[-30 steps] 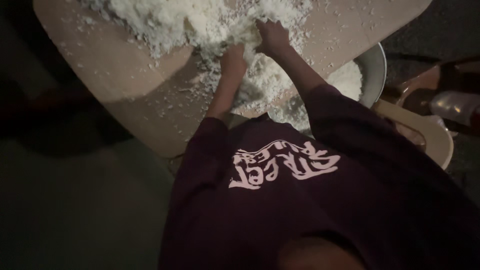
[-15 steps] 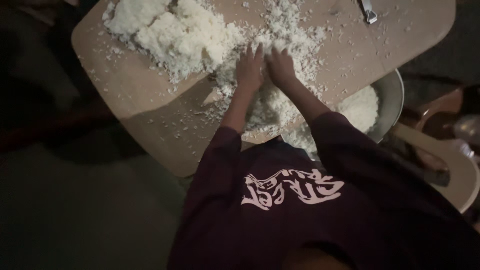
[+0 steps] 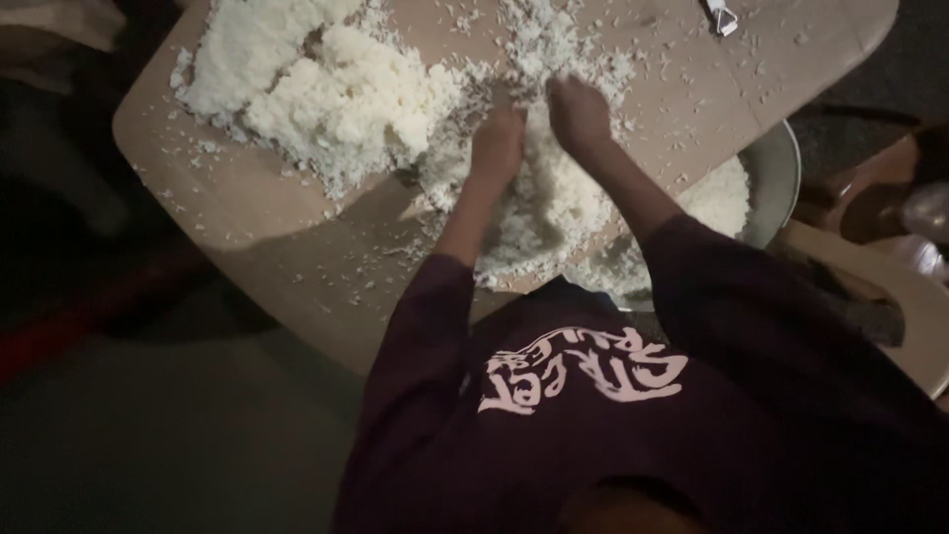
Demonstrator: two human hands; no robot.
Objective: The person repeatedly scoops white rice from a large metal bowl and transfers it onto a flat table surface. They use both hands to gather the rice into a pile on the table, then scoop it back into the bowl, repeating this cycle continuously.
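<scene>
My left hand (image 3: 497, 146) and my right hand (image 3: 579, 114) are side by side, close together, pressed down into the white crumbly stuff (image 3: 539, 213). It looks like grated or shredded bits, soft and flaky. My fingers are tucked into it, so I cannot tell if my hands are gripping some or lying loose.

This patch of white crumbly stuff sits near the middle of the worktop (image 3: 247, 227) and runs down to the near edge, right in front of me. The worktop is a flat, smooth, light brown board with rounded corners.

A bigger heap (image 3: 316, 84) of the same white stuff is piled up toward the far left corner. It is lumpy and thick. Small white flakes (image 3: 593, 49) are sprinkled all over the far side.

A round metal bowl (image 3: 781, 178) pokes out from under the right edge, with more white bits inside. A small shiny metal thing (image 3: 722, 15) lies at the far right edge.
</scene>
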